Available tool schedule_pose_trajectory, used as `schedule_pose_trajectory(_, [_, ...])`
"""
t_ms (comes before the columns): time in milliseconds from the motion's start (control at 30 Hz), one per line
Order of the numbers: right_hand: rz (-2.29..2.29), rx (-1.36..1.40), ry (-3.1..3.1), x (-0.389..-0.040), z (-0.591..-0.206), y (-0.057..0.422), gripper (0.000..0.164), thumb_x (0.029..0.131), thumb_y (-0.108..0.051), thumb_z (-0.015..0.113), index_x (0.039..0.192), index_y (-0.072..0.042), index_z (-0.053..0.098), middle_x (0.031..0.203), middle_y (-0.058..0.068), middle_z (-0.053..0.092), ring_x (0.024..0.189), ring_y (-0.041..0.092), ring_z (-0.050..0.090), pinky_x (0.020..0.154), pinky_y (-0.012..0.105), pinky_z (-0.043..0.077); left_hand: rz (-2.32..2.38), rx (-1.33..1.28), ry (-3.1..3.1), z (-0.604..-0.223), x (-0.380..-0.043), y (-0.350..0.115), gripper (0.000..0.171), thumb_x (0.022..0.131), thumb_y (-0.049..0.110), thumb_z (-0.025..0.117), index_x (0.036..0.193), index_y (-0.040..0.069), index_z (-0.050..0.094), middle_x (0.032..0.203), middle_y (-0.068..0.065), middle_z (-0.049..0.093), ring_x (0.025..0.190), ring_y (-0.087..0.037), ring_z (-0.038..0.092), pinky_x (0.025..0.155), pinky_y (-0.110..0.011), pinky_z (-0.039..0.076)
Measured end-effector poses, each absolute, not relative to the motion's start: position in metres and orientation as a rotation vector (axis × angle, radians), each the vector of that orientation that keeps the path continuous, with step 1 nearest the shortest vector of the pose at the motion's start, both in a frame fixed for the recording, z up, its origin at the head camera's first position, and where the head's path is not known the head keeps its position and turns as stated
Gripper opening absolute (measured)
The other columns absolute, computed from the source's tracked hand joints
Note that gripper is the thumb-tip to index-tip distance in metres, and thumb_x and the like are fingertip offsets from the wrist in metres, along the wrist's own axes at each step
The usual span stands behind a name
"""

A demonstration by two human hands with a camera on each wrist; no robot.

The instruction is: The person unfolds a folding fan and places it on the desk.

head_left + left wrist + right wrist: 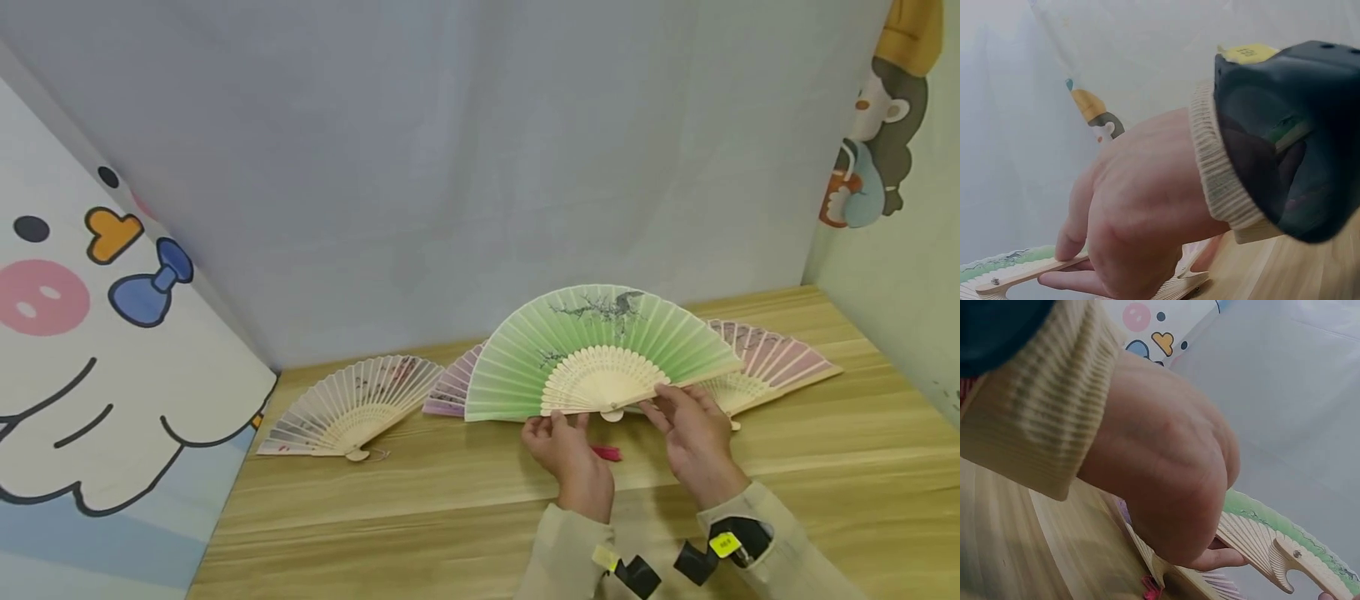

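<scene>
A green folding fan (517, 358) with a dark branch print is spread wide and raised above the table. My left hand (573, 467) pinches its left edge stick near the pivot. On the right edge stick, the thumb and fingers of my right hand (697, 442) hold the slats. The left wrist view looks across at the right hand (1141, 194), gripping a pale stick near the pivot. Across in the right wrist view, the left hand (1172, 450) pinches the fan's other side. A pink tassel (606, 452) lies beneath, between the hands.
On the wooden table (420, 517), an opened pale grey floral fan (375, 396) lies left. A purple fan edge (450, 383) and a pink fan (783, 362) show behind the green one. A grey cloth wall (337, 167) backs the table, with cartoon-printed panels either side.
</scene>
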State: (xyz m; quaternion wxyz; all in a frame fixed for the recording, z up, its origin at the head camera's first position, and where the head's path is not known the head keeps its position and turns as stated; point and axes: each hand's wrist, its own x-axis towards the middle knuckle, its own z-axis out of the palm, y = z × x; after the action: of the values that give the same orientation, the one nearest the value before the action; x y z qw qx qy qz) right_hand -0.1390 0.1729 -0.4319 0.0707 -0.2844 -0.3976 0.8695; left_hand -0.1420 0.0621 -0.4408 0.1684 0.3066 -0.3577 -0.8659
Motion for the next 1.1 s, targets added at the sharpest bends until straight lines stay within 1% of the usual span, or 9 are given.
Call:
schedule_pose_trajectory(267, [2.638,-0.810,-1.248,-0.133,-0.432,0.154,0.017,0.106,-0.001,0.057,0.100,-0.007,0.042,0.091,-0.004,0.061,0.085,0.006,0.066,0.091,0.027,0.062,-2.442,0.904,-0.998,-0.440,-0.141,0.044,0.020,0.109,-0.005,0.041,0.129,-0.004,0.036,0.123,-0.023,0.041,0.105,-0.029,0.051,0.075,-0.030,0.061])
schedule_pose_trajectory(400, [2.638,-0.795,-1.265,-0.131,-0.433,0.143,0.022,0.104,0.001,0.058,0.107,-0.009,0.038,0.089,-0.004,0.061,0.083,0.006,0.068,0.092,0.028,0.062,-2.417,0.899,-1.002,-0.440,-0.140,0.033,0.018,0.109,-0.005,0.041,0.126,-0.002,0.035,0.119,-0.020,0.041,0.099,-0.026,0.051,0.070,-0.028,0.059])
schedule_pose_trajectory(467, [2.643,-0.780,-1.252,-0.131,-0.433,0.137,0.026,0.103,0.003,0.058,0.108,-0.010,0.037,0.090,-0.003,0.061,0.083,0.007,0.069,0.092,0.029,0.062,-2.405,0.895,-0.999,-0.440,-0.139,0.027,0.020,0.109,-0.005,0.040,0.127,-0.001,0.034,0.119,-0.019,0.041,0.096,-0.024,0.050,0.069,-0.027,0.058])
schedule_pose_trajectory(567, [2.647,-0.758,-1.264,-0.131,-0.432,0.127,0.029,0.103,0.004,0.058,0.111,-0.012,0.035,0.098,0.000,0.059,0.085,0.007,0.070,0.094,0.031,0.062,-2.394,0.902,-0.970,-0.441,-0.140,0.018,0.023,0.108,-0.006,0.040,0.130,0.000,0.034,0.120,-0.018,0.042,0.094,-0.023,0.051,0.068,-0.026,0.056])
schedule_pose_trajectory(667, [2.659,-0.751,-1.271,-0.131,-0.431,0.118,0.031,0.103,0.005,0.057,0.117,-0.012,0.035,0.109,0.005,0.053,0.087,0.007,0.070,0.095,0.031,0.062,-2.382,0.906,-0.960,-0.440,-0.140,0.009,0.027,0.108,-0.007,0.040,0.134,-0.001,0.034,0.123,-0.018,0.042,0.096,-0.023,0.051,0.069,-0.025,0.056])
schedule_pose_trajectory(733, [2.667,-0.747,-1.272,-0.132,-0.430,0.112,0.034,0.103,0.005,0.057,0.123,-0.011,0.034,0.115,0.008,0.050,0.088,0.007,0.069,0.095,0.031,0.062,-2.368,0.917,-0.969,-0.439,-0.139,0.003,0.028,0.108,-0.006,0.040,0.135,-0.001,0.034,0.124,-0.017,0.041,0.098,-0.023,0.050,0.069,-0.024,0.056])
schedule_pose_trajectory(833, [2.672,-0.735,-1.279,-0.133,-0.429,0.102,0.041,0.104,0.005,0.056,0.134,-0.008,0.032,0.119,0.011,0.047,0.089,0.006,0.068,0.092,0.030,0.063,-2.354,0.929,-0.969,-0.437,-0.138,-0.006,0.029,0.109,-0.006,0.040,0.136,-0.001,0.034,0.126,-0.016,0.040,0.103,-0.024,0.048,0.071,-0.025,0.056])
schedule_pose_trajectory(1000, [2.671,-0.737,-1.311,-0.135,-0.429,0.083,0.057,0.104,0.006,0.057,0.152,0.001,0.028,0.126,0.014,0.049,0.090,0.006,0.067,0.087,0.029,0.064,-2.333,0.926,-0.950,-0.436,-0.135,-0.024,0.029,0.109,-0.004,0.039,0.137,0.000,0.032,0.127,-0.014,0.039,0.108,-0.024,0.047,0.074,-0.026,0.057])
schedule_pose_trajectory(1100, [2.669,-0.744,-1.335,-0.134,-0.430,0.070,0.060,0.104,0.006,0.058,0.157,0.002,0.029,0.128,0.017,0.050,0.092,0.008,0.066,0.086,0.028,0.064,-2.315,0.931,-0.950,-0.437,-0.131,-0.035,0.031,0.110,-0.003,0.040,0.139,0.000,0.029,0.128,-0.014,0.036,0.111,-0.023,0.044,0.076,-0.026,0.056])
